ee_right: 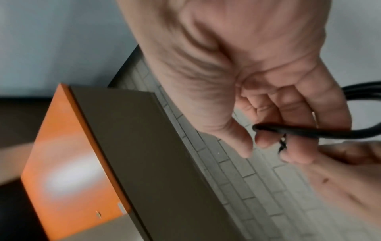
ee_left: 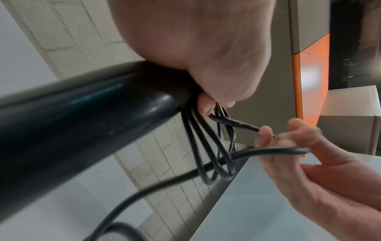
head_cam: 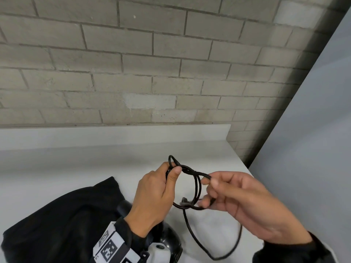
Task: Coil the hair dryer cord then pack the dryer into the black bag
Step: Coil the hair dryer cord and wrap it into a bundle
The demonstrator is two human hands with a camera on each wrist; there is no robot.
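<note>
I grip several loops of the thin black cord (head_cam: 196, 186) in my left hand (head_cam: 167, 177), thumb on top, above the white counter (head_cam: 95, 164). My right hand (head_cam: 210, 182) pinches the cord at the right side of the coil between thumb and forefinger. Slack cord (head_cam: 199, 243) hangs down to the counter and curves back up under the right hand. The black hair dryer (head_cam: 169, 238) lies beneath my left wrist, partly hidden. Its glossy handle (ee_left: 92, 117) ends at my left hand (ee_left: 210, 101). The black bag (head_cam: 57, 224) lies crumpled at the lower left. The right wrist view shows the fingertips (ee_right: 264, 143) on the cord (ee_right: 309, 132).
A grey brick wall (head_cam: 171, 63) rises behind the counter's low backsplash (head_cam: 114, 135). The counter ends at its right edge (head_cam: 245, 166), beside a pale grey panel (head_cam: 313, 130). An orange and brown cabinet (ee_left: 309, 65) shows in the wrist views.
</note>
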